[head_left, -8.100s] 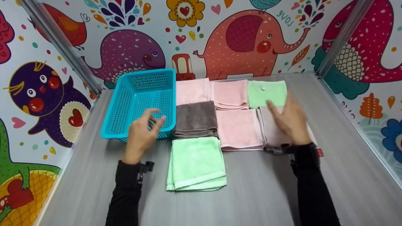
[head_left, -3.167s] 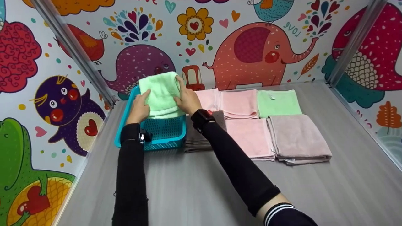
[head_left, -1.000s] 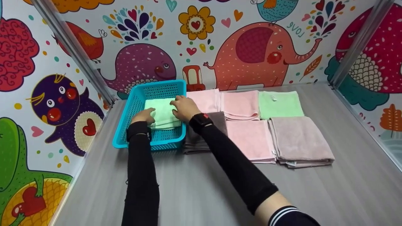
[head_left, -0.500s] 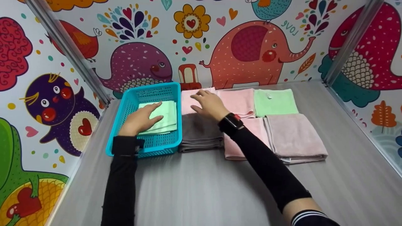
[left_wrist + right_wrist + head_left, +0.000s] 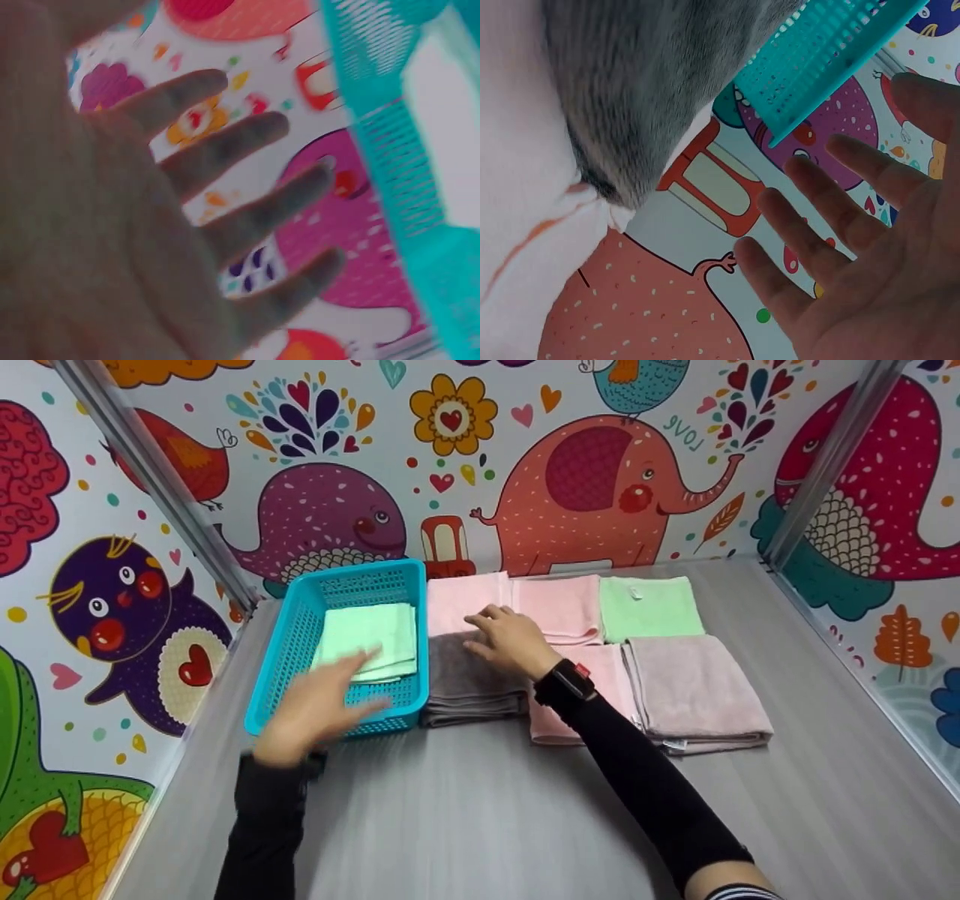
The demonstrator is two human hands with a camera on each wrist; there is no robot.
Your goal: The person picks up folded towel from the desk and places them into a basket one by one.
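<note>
A folded light-green towel [image 5: 369, 637] lies in the blue perforated basket [image 5: 259, 690]. My left hand [image 5: 319, 709], blurred, hovers over the basket's near left side, holding nothing; its spread fingers show in the left wrist view [image 5: 225, 172]. My right hand [image 5: 514, 643] hangs above the folded dark-grey towel [image 5: 472, 679] just right of the basket. In the right wrist view its fingers are extended and apart from the grey towel [image 5: 652, 82]. Behind the grey towel lies a folded pink towel [image 5: 466, 596].
Further right lie another back-row pink towel [image 5: 559, 607], a bright green towel [image 5: 649, 607], a front pink towel [image 5: 551, 727] partly under the right arm, and a larger mauve-grey towel [image 5: 694, 686]. Cartoon-printed walls [image 5: 450, 472] enclose the grey table [image 5: 450, 825].
The near light-green towel was lifted, carried left and laid in the basket. Both hands have let go; the left draws back toward the front, the right has moved right over the grey towel.
</note>
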